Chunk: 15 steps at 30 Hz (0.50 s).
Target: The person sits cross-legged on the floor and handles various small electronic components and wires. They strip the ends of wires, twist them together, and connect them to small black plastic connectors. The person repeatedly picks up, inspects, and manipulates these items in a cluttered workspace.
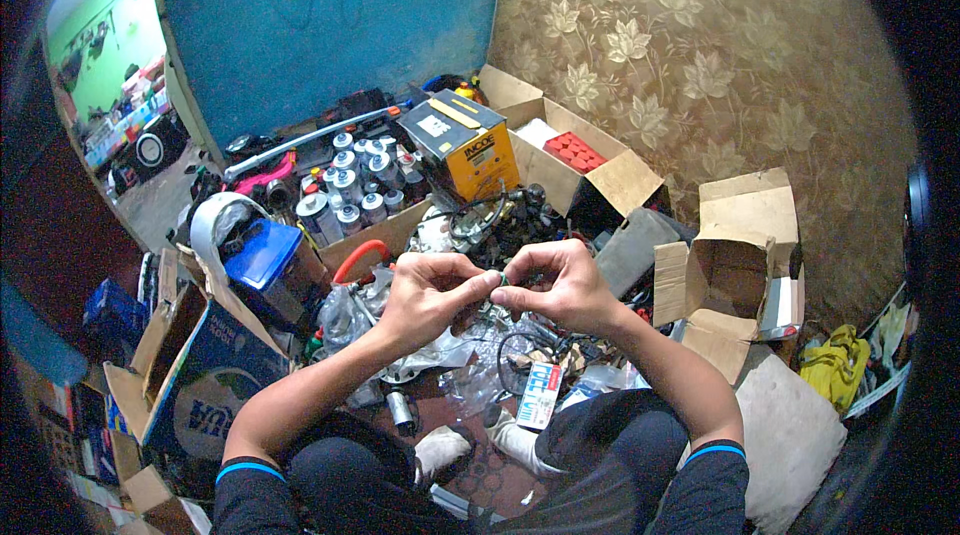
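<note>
My left hand (437,297) and my right hand (558,283) meet in front of me, above the pile of parts. Thumbs and forefingers of both are pinched together, nearly tip to tip. Between the fingertips shows a tiny green piece (503,278), too small to name; both hands appear to grip it. Below them lie clear plastic bags (480,375), a dark cable (510,350) and a white printed box (540,395) near my right knee. A small metal cylinder (402,412) stands by my left foot.
An open blue carton (215,375) is at left, near a blue-lidded bin (262,253). Several bottles (347,185) stand behind, beside a yellow and black box (465,145). Open cardboard boxes (730,265) line the right; a yellow bag (835,367) lies farther right.
</note>
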{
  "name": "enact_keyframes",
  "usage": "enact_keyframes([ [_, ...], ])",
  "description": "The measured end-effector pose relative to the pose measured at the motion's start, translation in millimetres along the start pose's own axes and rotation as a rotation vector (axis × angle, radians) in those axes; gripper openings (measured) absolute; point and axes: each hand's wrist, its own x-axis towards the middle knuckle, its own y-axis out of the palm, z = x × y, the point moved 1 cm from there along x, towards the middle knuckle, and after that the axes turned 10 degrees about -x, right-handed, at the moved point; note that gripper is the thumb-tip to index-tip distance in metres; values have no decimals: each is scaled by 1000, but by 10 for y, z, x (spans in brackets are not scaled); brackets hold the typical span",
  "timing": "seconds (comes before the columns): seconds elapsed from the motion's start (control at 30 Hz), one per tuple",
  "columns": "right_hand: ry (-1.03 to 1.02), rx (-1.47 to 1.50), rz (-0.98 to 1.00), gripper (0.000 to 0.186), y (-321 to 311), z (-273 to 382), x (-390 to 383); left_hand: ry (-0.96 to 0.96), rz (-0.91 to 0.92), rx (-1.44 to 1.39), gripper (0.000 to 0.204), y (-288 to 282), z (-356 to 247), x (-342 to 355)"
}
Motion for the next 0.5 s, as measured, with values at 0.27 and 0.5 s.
enact_keyframes([
  [0.27,-66,-171,-218,20,42,28,10,-68,12,-69,23,52,75,14],
  [0.5,-247,-172,-134,21,-84,-136,84,-49,26,-67,21,0,136,48],
])
